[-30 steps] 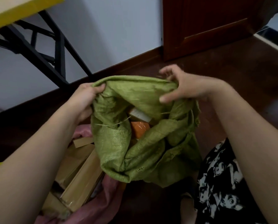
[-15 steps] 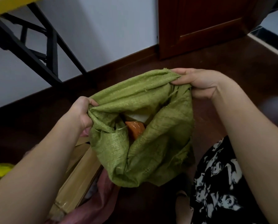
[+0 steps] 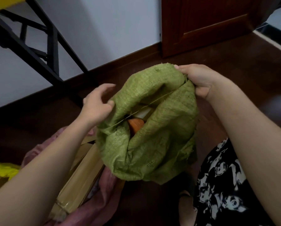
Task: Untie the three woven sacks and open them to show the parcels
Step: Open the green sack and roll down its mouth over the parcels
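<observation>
A green woven sack (image 3: 154, 144) stands on the dark floor in the middle, its mouth partly open. Inside show an orange parcel (image 3: 135, 125) and a pale parcel (image 3: 143, 113). A thin loose fibre stretches across the mouth. My right hand (image 3: 197, 82) grips the far right rim of the sack. My left hand (image 3: 98, 103) is at the left rim, thumb and finger pinching the fabric edge, the other fingers raised. To the left lies a pink sack (image 3: 104, 190), open, with brown cardboard parcels (image 3: 81, 181) showing. A yellow sack (image 3: 4, 169) peeks in at the far left edge.
A black metal table frame (image 3: 38, 46) stands at the back left against the pale wall. A dark wooden door (image 3: 210, 22) is at the back right. My leg in black-and-white patterned fabric (image 3: 223, 185) is at the lower right.
My left hand has loosened its full grip on the left rim and moved up, now pinching with fingers spread. My right hand pulled the far rim further right, and the mouth has widened.
</observation>
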Action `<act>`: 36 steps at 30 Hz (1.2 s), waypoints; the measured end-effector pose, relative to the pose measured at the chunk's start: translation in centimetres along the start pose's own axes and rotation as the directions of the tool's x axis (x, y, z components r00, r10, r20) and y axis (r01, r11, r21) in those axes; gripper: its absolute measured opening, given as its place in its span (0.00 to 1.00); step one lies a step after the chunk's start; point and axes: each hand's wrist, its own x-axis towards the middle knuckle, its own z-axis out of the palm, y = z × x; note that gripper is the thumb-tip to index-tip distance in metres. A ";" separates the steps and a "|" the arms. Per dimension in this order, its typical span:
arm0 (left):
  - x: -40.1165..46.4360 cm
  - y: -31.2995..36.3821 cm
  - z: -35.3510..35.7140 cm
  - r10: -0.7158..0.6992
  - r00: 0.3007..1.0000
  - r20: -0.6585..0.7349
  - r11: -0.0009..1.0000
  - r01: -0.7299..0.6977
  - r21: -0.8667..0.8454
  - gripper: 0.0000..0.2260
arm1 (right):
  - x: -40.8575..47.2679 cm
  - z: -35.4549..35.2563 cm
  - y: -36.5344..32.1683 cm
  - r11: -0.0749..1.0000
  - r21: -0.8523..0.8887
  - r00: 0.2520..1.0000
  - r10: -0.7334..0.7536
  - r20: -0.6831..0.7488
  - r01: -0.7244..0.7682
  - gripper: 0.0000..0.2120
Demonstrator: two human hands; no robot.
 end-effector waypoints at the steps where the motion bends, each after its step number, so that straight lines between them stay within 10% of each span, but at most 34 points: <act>1: -0.2 0.4 0.3 0.068 0.995 0.067 0.995 -0.062 -0.083 0.19 | 0.0 0.1 0.0 1.000 0.023 1.000 0.007 -0.022 -0.006 0.11; 5: -0.6 2.1 2.1 0.100 0.952 0.288 0.984 -0.051 -0.173 0.30 | 0.0 0.4 -0.1 0.998 0.061 0.999 0.036 -0.013 -0.035 0.09; 8: -0.1 2.1 3.2 0.127 0.975 0.185 0.991 -0.115 -0.073 0.12 | -0.3 0.4 -0.1 0.994 0.009 0.993 0.111 0.034 -0.111 0.11; 13: 0.0 3.8 1.4 -0.187 0.973 0.137 0.787 0.231 -0.572 0.09 | -1.1 0.0 -0.7 0.989 -0.135 0.999 -0.054 0.006 0.054 0.21; 16: 0.7 4.1 1.2 -0.256 0.956 0.144 0.720 0.288 -0.631 0.08 | -1.0 -0.5 -0.4 0.704 -0.689 0.981 -0.188 0.051 0.171 0.52; 20: 1.4 3.9 1.7 -0.316 0.947 0.060 0.735 0.284 -0.615 0.10 | -0.8 -0.3 1.1 0.297 -0.938 0.971 -0.204 0.123 0.181 0.43; 26: 0.8 2.6 2.0 -0.301 0.949 0.093 0.848 0.311 -0.429 0.10 | -0.5 -2.5 0.3 0.434 -0.878 0.944 -0.325 0.057 0.202 0.02; 31: -0.1 1.5 0.8 -0.053 0.964 0.259 0.996 0.071 -0.061 0.14 | -0.1 -1.5 0.1 0.897 -0.437 0.982 -0.139 -0.127 0.071 0.09; 36: 0.3 1.9 1.2 -0.127 0.977 0.171 0.969 0.158 -0.187 0.11 | 0.0 0.0 0.4 0.986 -0.168 0.981 -0.007 -0.193 -0.026 0.11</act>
